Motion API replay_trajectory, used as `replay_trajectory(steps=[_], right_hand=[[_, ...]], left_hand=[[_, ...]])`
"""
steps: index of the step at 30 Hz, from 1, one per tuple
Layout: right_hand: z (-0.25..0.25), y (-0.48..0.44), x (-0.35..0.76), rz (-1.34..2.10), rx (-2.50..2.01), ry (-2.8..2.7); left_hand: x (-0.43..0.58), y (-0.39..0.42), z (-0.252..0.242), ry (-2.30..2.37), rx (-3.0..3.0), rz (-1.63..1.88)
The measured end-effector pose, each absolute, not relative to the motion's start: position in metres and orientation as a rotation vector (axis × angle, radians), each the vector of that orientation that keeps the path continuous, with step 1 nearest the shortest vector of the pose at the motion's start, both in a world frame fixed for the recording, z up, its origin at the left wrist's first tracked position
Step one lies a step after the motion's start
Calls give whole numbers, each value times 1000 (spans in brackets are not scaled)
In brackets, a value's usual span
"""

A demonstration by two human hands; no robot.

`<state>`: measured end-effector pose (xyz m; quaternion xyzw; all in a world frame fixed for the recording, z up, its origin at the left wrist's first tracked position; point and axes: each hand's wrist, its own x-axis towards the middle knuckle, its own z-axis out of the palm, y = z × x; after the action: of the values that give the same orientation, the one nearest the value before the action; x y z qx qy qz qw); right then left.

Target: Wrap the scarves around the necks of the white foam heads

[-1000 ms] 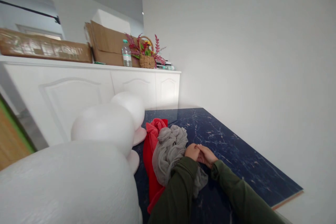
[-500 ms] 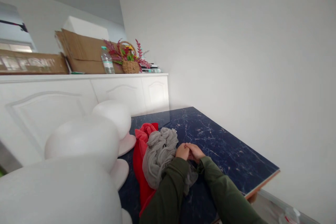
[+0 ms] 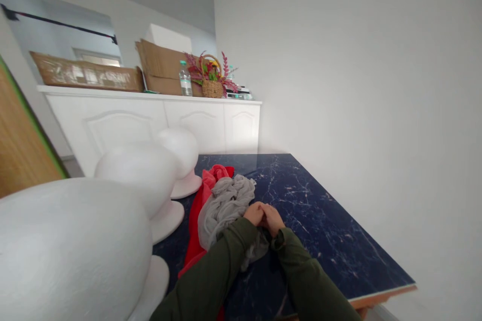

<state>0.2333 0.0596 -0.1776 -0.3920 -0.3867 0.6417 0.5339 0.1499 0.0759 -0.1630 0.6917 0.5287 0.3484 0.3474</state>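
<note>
My left hand [image 3: 255, 213] and my right hand [image 3: 273, 219] are folded together, fingertips meeting, at the right edge of a grey cloth. Both hands look closed, and I see nothing held in them; the palms and part of the fingers are hidden. The crumpled grey cloth [image 3: 223, 202], thin like a scarf, lies under and left of my wrists. Beneath its left side is a red cloth [image 3: 195, 219], bunched at its far end. To the left stand three white mannequin heads, the near one [image 3: 73, 241], the middle one [image 3: 141, 170] and the far one [image 3: 179, 148].
The dark blue marbled table [image 3: 324, 225] ends at the wall on its right. Behind it a white cabinet [image 3: 196, 120] carries cardboard boxes [image 3: 163, 67], a water bottle [image 3: 185, 80] and a flower basket [image 3: 213, 89]. A wooden panel [image 3: 22, 140] edges the far left.
The view has turned to the left, bringing the wooden panel into sight. My hands stay folded together beside the grey cloth, and the cloths lie as before.
</note>
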Motion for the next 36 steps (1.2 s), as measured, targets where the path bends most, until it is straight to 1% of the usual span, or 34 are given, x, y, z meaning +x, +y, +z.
replay_trajectory(steps=[8,12,29,36], right_hand=[[-183,61,238,1608,-820,-922],[-181,61,239,1656,-873,-895],[-172,54,239,1641,-878,-912],[-171,56,240,1653,-887,-911]], left_hand=[[152,76,-164,1364,1825,911],[152,77,-168,1389,1820,931],[149,75,-165,1390,1877,887],[152,78,-168,1365,1871,928]])
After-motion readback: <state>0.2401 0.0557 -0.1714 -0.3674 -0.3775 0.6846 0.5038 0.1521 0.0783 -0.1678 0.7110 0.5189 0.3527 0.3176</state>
